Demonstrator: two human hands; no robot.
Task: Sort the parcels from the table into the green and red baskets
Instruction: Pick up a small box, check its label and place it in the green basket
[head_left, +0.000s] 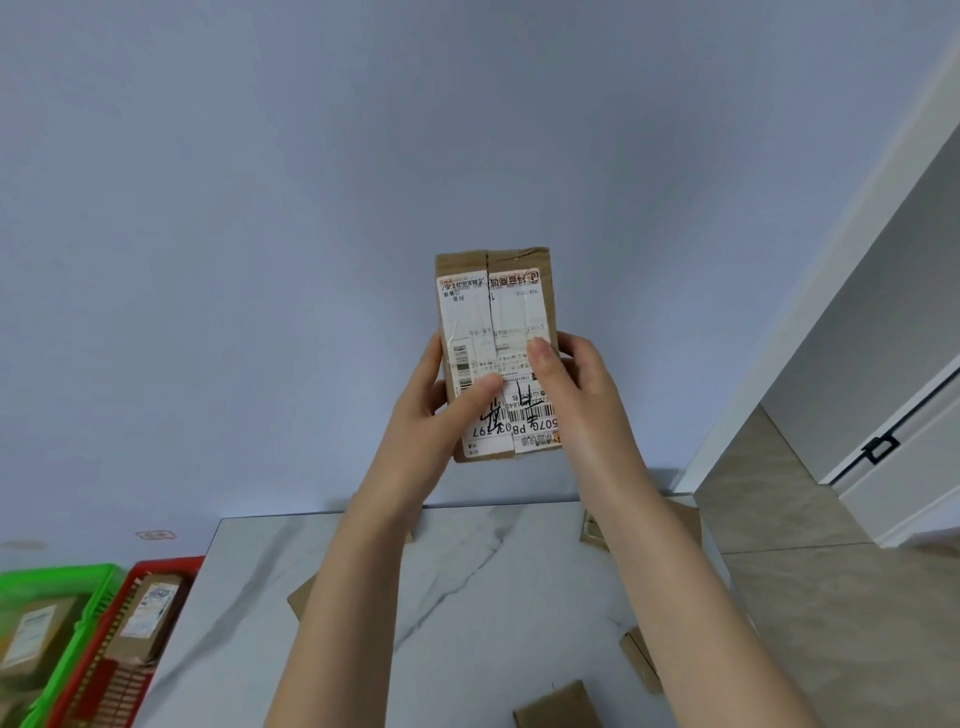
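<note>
Centre frame: cardboard parcel (497, 306) held upright, left hand (441, 410) and right hand (576, 395) gripping its lower edges, thumbs on label (491, 322). Label upside down: barcodes, "507G PB0", black handwriting.

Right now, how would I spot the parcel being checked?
Look above the marble table, against the blue wall. The left hand and right hand hold a brown parcel there. It alone is lifted, its white label with handwriting facing you.

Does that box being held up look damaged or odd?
Yes. The box, gripped by the left hand and right hand, has its white label split lengthwise along the flap seam, and its print reads upside down.
</note>
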